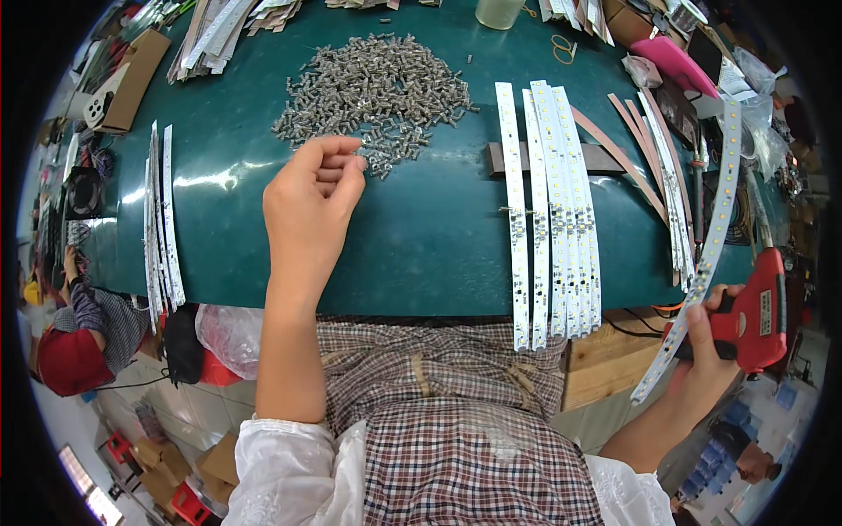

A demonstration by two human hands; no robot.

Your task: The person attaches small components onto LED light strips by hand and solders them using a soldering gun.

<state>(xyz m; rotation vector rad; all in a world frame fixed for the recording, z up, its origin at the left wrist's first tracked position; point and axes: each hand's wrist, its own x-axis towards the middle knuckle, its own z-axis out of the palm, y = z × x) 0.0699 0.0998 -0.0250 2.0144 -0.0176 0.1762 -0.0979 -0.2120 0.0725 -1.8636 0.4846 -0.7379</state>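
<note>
My left hand [313,188] is at the near edge of a heap of small silvery cylindrical parts [377,88]. Its thumb and fingers are pinched together, and what lies between them, if anything, is too small to make out. Out past the table's right edge, my right hand [706,355] grips a red soldering gun [761,311] by its black handle. The same hand's thumb presses a long white LED strip [715,232] against it, so the strip stands tilted. Between the hands, several white LED strips [561,219] lie side by side, their far parts across a dark bar [601,159].
More strips lie at the table's left [160,219] and in a stack [210,44] at the far left. Pinkish backing strips [645,140], a pink object [675,63] and cables crowd the right side. A greenish cup [498,12] and scissors [563,50] are at the back.
</note>
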